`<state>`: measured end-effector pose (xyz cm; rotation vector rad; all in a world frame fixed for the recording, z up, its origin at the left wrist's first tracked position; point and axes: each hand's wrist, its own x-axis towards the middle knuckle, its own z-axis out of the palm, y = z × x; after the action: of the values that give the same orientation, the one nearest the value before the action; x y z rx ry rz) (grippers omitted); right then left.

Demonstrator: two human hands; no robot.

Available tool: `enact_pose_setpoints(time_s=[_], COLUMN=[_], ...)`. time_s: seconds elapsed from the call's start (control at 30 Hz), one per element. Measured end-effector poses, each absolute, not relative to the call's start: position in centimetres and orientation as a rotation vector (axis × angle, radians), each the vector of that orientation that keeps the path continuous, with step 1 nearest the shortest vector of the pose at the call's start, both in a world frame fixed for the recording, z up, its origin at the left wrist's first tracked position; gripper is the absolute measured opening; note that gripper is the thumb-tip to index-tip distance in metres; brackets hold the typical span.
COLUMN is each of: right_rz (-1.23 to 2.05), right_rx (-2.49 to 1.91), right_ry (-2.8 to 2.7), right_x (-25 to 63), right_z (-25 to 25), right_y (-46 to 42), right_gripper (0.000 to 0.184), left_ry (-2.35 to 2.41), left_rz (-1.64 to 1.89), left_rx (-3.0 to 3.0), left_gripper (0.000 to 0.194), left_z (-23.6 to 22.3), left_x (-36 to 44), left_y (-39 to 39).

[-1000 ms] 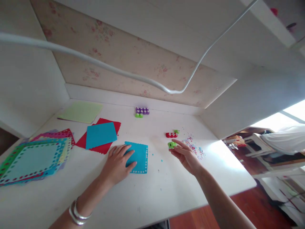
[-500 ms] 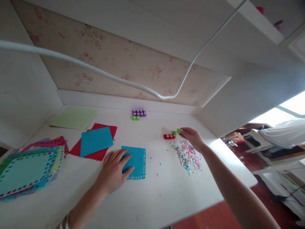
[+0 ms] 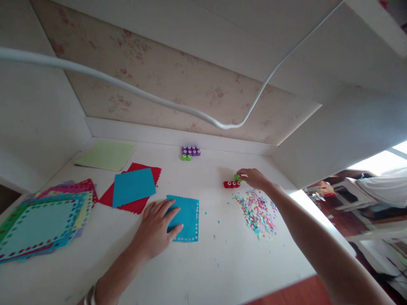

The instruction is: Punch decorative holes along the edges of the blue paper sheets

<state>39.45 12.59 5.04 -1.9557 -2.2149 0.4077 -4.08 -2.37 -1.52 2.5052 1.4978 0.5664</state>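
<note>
My left hand (image 3: 159, 226) lies flat with its fingers apart on a blue sheet of paper (image 3: 187, 216), pressing it to the desk. Small punched holes run along that sheet's right and bottom edges, and its top edge is scalloped. Farther right, the fingers of my right hand (image 3: 252, 178) close around a small green paper punch (image 3: 237, 177), partly hidden by them. Right in front of it stands a row of red paper punches (image 3: 231, 184). Whether a second green punch is under my fingers I cannot make out.
Colourful paper confetti (image 3: 257, 214) is spread below my right hand. Purple punches (image 3: 190, 151) and green punches (image 3: 186, 157) stand near the back wall. Blue paper (image 3: 135, 186) on red paper (image 3: 104, 197), pale green sheets (image 3: 106, 154) and a pile of punched sheets (image 3: 47, 220) lie left. A white cable (image 3: 143, 96) hangs across.
My right hand has carried the green punch from beside the blue sheet back to the red punches. More confetti shows where the hand was. My left hand has stayed on the blue sheet.
</note>
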Motion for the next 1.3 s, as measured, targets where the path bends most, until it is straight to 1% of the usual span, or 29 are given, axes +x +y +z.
enact_pose_setpoints(time_s=[0.23, 0.5, 0.6, 0.7, 0.77, 0.9, 1.0, 1.17, 1.3], right_rz=[0.28, 0.226, 0.168, 0.128, 0.157, 0.231, 0.261, 0.27, 0.289], right_rx=[-1.988, -2.023, -2.0, -1.928, -1.831, -1.605, -1.532, -1.547, -1.594], right_ry=[-2.476, -2.572, -2.557, -2.55, -2.581, -2.658, -2.694, -2.67, -2.584], right_x=[38.2, 37.7, 36.9, 33.7, 30.2, 22.6, 18.7, 16.9, 17.5], right_z=[4.9, 5.4, 6.1, 6.6, 6.4, 4.7, 3.6, 2.9, 2.7], right_y=[13.4, 13.2, 13.5, 14.3, 14.9, 16.7, 18.5, 20.4, 20.5], right_gripper=[0.026, 0.025, 0.029, 0.034, 0.035, 0.043, 0.051, 0.053, 0.048], left_ry=[1.495, 1.489, 1.481, 1.475, 1.475, 1.497, 1.527, 1.607, 1.651], left_rz=[0.618, 0.608, 0.612, 0.633, 0.653, 0.675, 0.695, 0.719, 0.716], left_rx=[2.504, 2.497, 2.493, 2.487, 2.486, 2.484, 2.47, 2.454, 2.42], left_gripper=[0.037, 0.035, 0.035, 0.034, 0.032, 0.033, 0.035, 0.039, 0.048], left_z=[-1.7, -1.5, -1.5, -1.4, -1.3, -1.1, -1.2, -1.8, -2.1], left_x=[-4.2, -4.2, -4.1, -4.1, -4.0, -4.1, -4.2, -4.3, -4.2], left_y=[-2.5, -2.5, -2.5, -2.5, -2.5, -2.5, -2.3, -1.9, -1.8])
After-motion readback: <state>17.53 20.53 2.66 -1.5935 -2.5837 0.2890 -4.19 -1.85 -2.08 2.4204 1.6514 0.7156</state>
